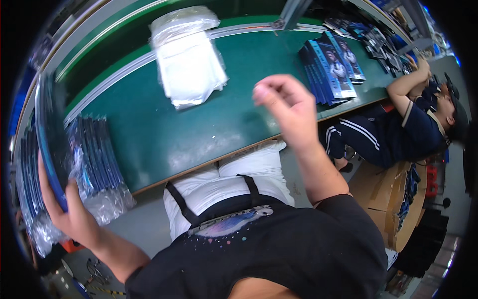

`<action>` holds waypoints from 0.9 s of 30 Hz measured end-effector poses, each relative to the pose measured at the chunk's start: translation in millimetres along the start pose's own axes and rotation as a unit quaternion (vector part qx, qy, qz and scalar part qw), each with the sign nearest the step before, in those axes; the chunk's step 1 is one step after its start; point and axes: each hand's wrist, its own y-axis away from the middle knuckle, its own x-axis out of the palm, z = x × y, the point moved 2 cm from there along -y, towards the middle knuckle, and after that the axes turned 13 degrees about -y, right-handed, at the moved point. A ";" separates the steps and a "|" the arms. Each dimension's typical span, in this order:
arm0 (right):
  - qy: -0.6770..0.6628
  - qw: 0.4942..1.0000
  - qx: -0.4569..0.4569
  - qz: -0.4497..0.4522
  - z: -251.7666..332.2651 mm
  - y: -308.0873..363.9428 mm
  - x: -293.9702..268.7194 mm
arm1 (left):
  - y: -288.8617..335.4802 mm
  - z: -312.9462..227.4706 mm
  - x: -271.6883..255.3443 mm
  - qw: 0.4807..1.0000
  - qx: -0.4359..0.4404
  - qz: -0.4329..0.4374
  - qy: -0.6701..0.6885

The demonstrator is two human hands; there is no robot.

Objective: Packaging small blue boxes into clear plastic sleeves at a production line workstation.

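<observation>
At the far left, my left hand (74,214) grips a thin, dark blue flat box (47,144) by its lower end, thumb on one side and fingers on the other. The box stands on edge, seen nearly side-on and slightly blurred. Behind and beside it are rows of plastic-wrapped blue boxes (97,152), packed upright. My right hand (291,107) hangs over the table's middle, fingers curled and thumb tip close to the index finger, with nothing visible in it. Nearest to it are a stack of clear plastic bags (191,70) and a stack of blue printed boxes (328,72).
The green table (239,119) has a metal rail along its back. Dark small parts (381,47) lie heaped at the far right. A seated person (418,114) in dark clothes works there. A large cardboard box (393,204) with blue items stands on the right.
</observation>
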 end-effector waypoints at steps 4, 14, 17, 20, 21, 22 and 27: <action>0.245 0.942 -0.192 -0.129 34.2 -40.3 -78.0 | 13.5 53.5 -12.5 0.928 0.078 0.235 -0.278; 0.670 0.735 -0.030 -0.101 -1.9 -46.3 -153.1 | 23.0 -19.7 61.7 0.956 0.208 0.140 -0.154; 0.587 0.806 0.010 -0.082 14.5 -43.5 -123.9 | 37.1 -28.6 115.7 0.926 0.300 0.197 -0.117; 0.483 0.872 -0.036 -0.064 28.0 -37.6 -90.4 | 41.8 -5.3 164.5 0.908 0.332 0.222 -0.124; 0.349 0.935 -0.013 -0.058 28.0 -32.8 -80.5 | 41.1 5.6 175.2 0.905 0.337 0.227 -0.126; 0.208 0.977 0.011 -0.051 27.9 -28.5 -69.8 | 38.5 11.0 181.1 0.901 0.342 0.232 -0.127; -0.426 0.864 0.255 0.085 -19.3 -13.0 -52.1 | 27.4 3.2 180.5 0.932 0.273 0.235 -0.042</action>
